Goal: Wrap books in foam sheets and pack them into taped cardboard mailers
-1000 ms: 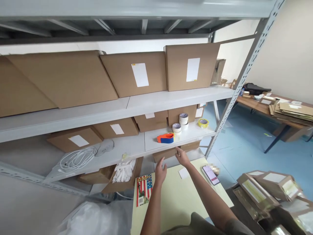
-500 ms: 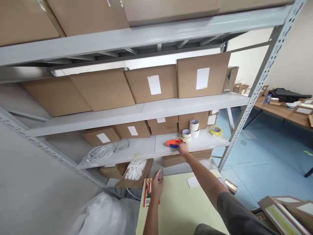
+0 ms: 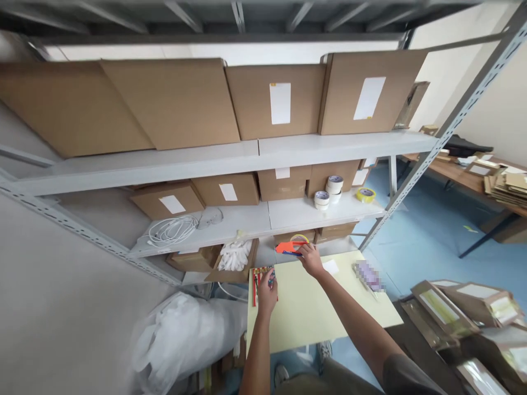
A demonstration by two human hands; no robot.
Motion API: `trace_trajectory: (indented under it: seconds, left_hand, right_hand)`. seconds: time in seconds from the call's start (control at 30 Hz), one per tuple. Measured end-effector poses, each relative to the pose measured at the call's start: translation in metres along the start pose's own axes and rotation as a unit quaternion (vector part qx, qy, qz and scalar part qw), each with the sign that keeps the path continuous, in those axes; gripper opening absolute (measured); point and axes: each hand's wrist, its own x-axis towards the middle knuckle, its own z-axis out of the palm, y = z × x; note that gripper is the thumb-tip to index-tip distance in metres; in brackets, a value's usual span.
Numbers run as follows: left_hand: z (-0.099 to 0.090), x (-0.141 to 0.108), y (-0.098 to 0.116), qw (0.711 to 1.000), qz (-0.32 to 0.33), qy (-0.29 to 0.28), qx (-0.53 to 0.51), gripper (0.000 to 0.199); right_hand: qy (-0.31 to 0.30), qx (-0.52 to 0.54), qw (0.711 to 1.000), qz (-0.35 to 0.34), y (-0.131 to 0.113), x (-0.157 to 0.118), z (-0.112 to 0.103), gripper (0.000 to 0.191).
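Note:
My right hand [image 3: 310, 259] is closed on an orange and blue tape dispenser [image 3: 285, 248] with a yellow-rimmed tape roll in it. It is held just beyond the far edge of the pale yellow tabletop [image 3: 304, 323], in front of the lower shelf. Over a red-bordered printed booklet [image 3: 256, 288] at the tabletop's left side hovers my left hand [image 3: 267, 293], thumb and fingers curved but apart. Whether it touches the booklet I cannot tell, as the hand covers part of it. A white slip [image 3: 330, 266] lies to the right, beside my right forearm.
White tape rolls [image 3: 321, 200] and a yellow one [image 3: 365, 195] stand on the shelf [image 3: 242, 219], with a coiled white cable [image 3: 173, 231]. Below is a box of white gloves [image 3: 235, 255]. A white plastic bag [image 3: 193, 334] bulges at left; cartons [image 3: 447, 315] crowd the right.
My right hand has brought the tape dispenser off the shelf, down toward the tabletop. My left hand stays over the booklet. The head view has tilted down, showing more tabletop and floor.

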Motion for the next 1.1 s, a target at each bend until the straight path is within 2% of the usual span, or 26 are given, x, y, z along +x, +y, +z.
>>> trace_trajectory:
  seconds: [0.13,0.23,0.37,0.53,0.7,0.83,0.97,1.1]
  left_hand:
    - [0.003,-0.018,-0.02,0.999,-0.02,-0.028,-0.007,0.044]
    - [0.012,-0.032,-0.025,0.998,-0.033,-0.049,0.001,0.044]
    - [0.03,-0.049,-0.021,0.997,-0.035,-0.066,0.015,0.043]
    - [0.061,-0.072,-0.011,0.995,-0.04,-0.083,0.029,0.043]
    - [0.091,-0.092,-0.004,0.991,-0.046,-0.114,0.05,0.041]
    - [0.11,-0.103,-0.001,0.99,-0.049,-0.117,0.065,0.041]
    - [0.126,-0.109,0.004,0.988,-0.06,-0.123,0.076,0.042]
    - [0.139,-0.108,0.01,0.985,-0.057,-0.14,0.085,0.042]
  right_hand:
    - [-0.019,-0.023,0.999,0.04,0.003,-0.061,0.02,0.019]
    - [-0.035,-0.029,0.996,0.081,0.017,-0.104,0.025,0.018]
    - [-0.062,-0.037,0.987,0.141,0.053,-0.155,0.026,0.017]
    - [-0.085,-0.059,0.97,0.218,0.111,-0.205,0.022,0.019]
    - [-0.125,-0.082,0.94,0.306,0.167,-0.243,0.017,0.029]
    - [-0.151,-0.097,0.902,0.394,0.2,-0.266,0.01,0.041]
    - [-0.167,-0.093,0.872,0.451,0.216,-0.278,0.001,0.047]
    - [-0.154,-0.08,0.88,0.442,0.219,-0.279,-0.007,0.048]
